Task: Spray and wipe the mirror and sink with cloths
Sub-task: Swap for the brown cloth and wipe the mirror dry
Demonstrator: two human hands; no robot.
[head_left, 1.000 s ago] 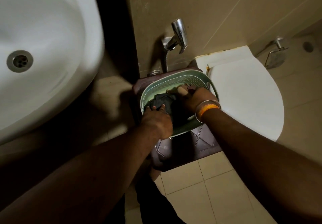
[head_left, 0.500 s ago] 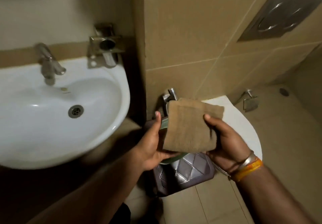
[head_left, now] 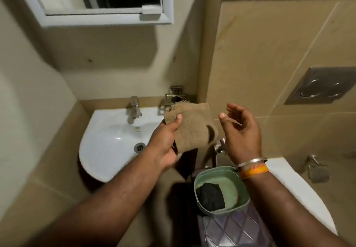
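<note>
My left hand (head_left: pixel 165 141) grips a tan cloth (head_left: pixel 194 127) by its left edge, holding it up in front of the white sink (head_left: pixel 107 141). My right hand (head_left: pixel 240 131) hovers just right of the cloth with fingers apart and nothing in it. The sink has a chrome tap (head_left: pixel 133 109) and a drain (head_left: pixel 139 147). A white-framed mirror (head_left: pixel 100 0) hangs on the wall above. Below my right wrist a green basket (head_left: pixel 238 198) holds a dark cloth (head_left: pixel 211 196).
The basket rests on a purple quilted stool (head_left: pixel 235 231). A white toilet lid (head_left: pixel 300 193) lies at the right, with a flush plate (head_left: pixel 323 86) on the tiled wall above. A low wall tap (head_left: pixel 219 146) sits behind the cloth.
My view has risen from the basket to the sink and mirror. The tan cloth came out of the basket; my right hand has let go of it and only the left holds it.
</note>
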